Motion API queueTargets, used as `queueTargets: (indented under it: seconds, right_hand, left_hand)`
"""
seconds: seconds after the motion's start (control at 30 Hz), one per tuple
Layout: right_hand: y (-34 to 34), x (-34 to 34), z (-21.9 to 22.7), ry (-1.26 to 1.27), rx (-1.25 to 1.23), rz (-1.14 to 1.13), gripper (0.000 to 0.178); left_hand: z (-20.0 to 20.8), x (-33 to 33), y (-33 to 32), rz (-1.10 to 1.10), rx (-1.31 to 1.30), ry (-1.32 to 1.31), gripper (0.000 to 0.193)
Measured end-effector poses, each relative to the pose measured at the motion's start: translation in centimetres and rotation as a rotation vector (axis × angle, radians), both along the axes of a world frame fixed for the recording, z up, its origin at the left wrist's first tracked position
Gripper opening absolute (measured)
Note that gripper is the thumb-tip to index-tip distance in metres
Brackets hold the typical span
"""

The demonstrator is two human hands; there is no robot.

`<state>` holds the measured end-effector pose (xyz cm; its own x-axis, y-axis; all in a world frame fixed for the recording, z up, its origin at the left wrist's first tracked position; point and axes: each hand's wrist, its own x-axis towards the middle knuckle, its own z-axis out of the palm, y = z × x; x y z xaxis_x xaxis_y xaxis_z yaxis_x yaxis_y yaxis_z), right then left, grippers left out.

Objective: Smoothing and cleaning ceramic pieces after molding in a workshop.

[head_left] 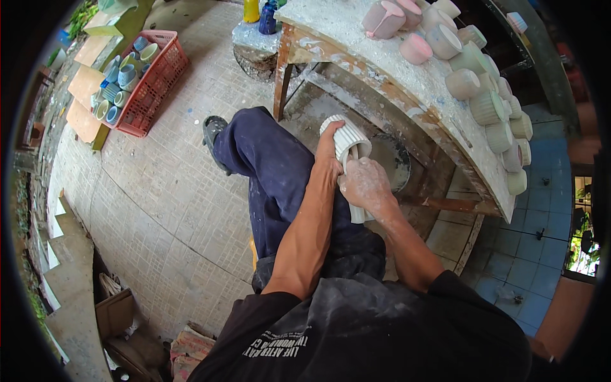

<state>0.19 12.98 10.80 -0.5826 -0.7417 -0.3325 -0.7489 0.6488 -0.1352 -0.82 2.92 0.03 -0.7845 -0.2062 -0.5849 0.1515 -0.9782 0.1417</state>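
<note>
My left hand (328, 148) is wrapped round a white ribbed pot (351, 135), which is tilted with its mouth toward me above my lap. My right hand (366, 183), whitened with dust, is closed at the mouth of the pot. Something narrow reaches from its fingers into the opening, but what it is I cannot make out. Below the right hand a white piece (358, 214) shows against my dark trousers; its full shape is hidden.
At the right a white-spattered table (407, 89) carries several pastel pots (487, 107). A round basin (398, 162) stands beneath it. A red plastic crate (153, 86) of small pots is at the far left. Bottles (267, 20) stand on a small support beyond my knees.
</note>
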Motion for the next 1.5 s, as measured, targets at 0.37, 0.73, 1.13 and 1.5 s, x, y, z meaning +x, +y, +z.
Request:
queueTargets:
  seconds: [0.37, 0.73, 1.13, 1.5]
  right_hand:
    - [1.8, -4.8, -3.0, -0.238, -0.142, -0.016, 0.036]
    - [7.0, -9.5, -2.0, -1.178, -0.748, -0.408, 0.069]
    - [4.4, -7.7, -0.1, -0.512, -0.209, -0.265, 0.092]
    - [1.6, -4.9, -5.3, -0.324, -0.689, -0.288, 0.099]
  left_hand:
    - [0.0, -0.6, -0.4, 0.009, 0.034, 0.041, 0.035]
    - [1.6, 0.5, 0.2, 0.124, -0.238, 0.116, 0.059]
    - [1.3, -0.7, 2.1, 0.048, -0.538, 0.045, 0.061]
    - [1.3, 0.8, 0.1, 0.179, -0.294, 0.079, 0.053]
